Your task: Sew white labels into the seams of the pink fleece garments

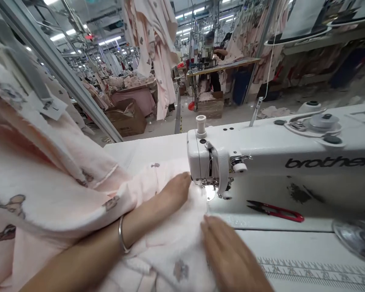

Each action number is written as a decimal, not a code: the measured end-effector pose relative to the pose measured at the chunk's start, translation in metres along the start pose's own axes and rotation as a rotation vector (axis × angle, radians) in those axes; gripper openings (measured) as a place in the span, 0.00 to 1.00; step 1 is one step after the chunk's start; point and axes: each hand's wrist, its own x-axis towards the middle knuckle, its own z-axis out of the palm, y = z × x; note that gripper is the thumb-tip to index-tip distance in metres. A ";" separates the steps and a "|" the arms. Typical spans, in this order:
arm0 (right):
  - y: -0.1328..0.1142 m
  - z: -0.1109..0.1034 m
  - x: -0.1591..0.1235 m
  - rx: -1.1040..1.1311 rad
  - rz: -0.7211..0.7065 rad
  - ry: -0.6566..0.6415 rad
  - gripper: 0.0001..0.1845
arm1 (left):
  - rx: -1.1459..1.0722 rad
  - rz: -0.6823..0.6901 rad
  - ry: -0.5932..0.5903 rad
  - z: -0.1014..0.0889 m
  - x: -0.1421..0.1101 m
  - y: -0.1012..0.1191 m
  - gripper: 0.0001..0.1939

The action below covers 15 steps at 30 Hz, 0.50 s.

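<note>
A pale pink printed fabric lies on the white table under the needle area of a white sewing machine. My left hand rests flat on the fabric just left of the presser foot, fingers stretched toward the machine head. A silver bangle circles that wrist. My right hand lies flat on the fabric's right edge in front of the needle, fingers extended. Neither hand grips anything.
Red thread snips lie on the machine bed to the right. A bulk of the same pink fabric is heaped at the left. A printed ruler runs along the table front. Hanging garments, cardboard boxes and another worker's station fill the background.
</note>
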 end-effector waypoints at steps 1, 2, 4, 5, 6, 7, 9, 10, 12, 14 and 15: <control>-0.013 0.002 -0.007 0.064 -0.006 0.040 0.16 | -0.017 0.017 -0.034 0.000 0.001 0.006 0.13; -0.023 0.006 -0.013 0.113 -0.020 0.060 0.16 | -0.021 0.018 -0.063 0.000 0.001 0.011 0.11; -0.033 0.014 -0.022 0.151 -0.035 0.025 0.19 | -0.013 -0.009 -0.086 -0.002 0.000 0.020 0.11; -0.032 0.017 -0.025 0.149 -0.047 0.009 0.20 | -0.014 -0.025 -0.088 -0.003 -0.002 0.023 0.13; -0.029 0.019 -0.028 0.139 -0.060 0.001 0.21 | -0.023 -0.035 -0.089 -0.005 -0.005 0.026 0.14; -0.024 0.020 -0.030 0.131 -0.074 -0.001 0.21 | -0.038 -0.033 -0.097 -0.008 -0.010 0.028 0.16; -0.013 0.020 -0.035 0.133 -0.066 0.009 0.21 | -0.059 -0.026 -0.125 -0.014 -0.022 0.031 0.20; -0.009 0.019 -0.036 0.135 -0.068 0.011 0.22 | -0.057 -0.030 -0.146 -0.015 -0.028 0.031 0.22; -0.003 0.016 -0.038 0.130 -0.078 -0.001 0.22 | -0.027 -0.061 -0.193 -0.013 -0.036 0.031 0.26; 0.000 0.014 -0.038 0.116 -0.084 -0.017 0.23 | 0.020 -0.108 -0.201 -0.007 -0.038 0.027 0.29; 0.000 0.014 -0.037 0.107 -0.085 -0.019 0.22 | 0.039 -0.117 -0.189 -0.003 -0.037 0.025 0.29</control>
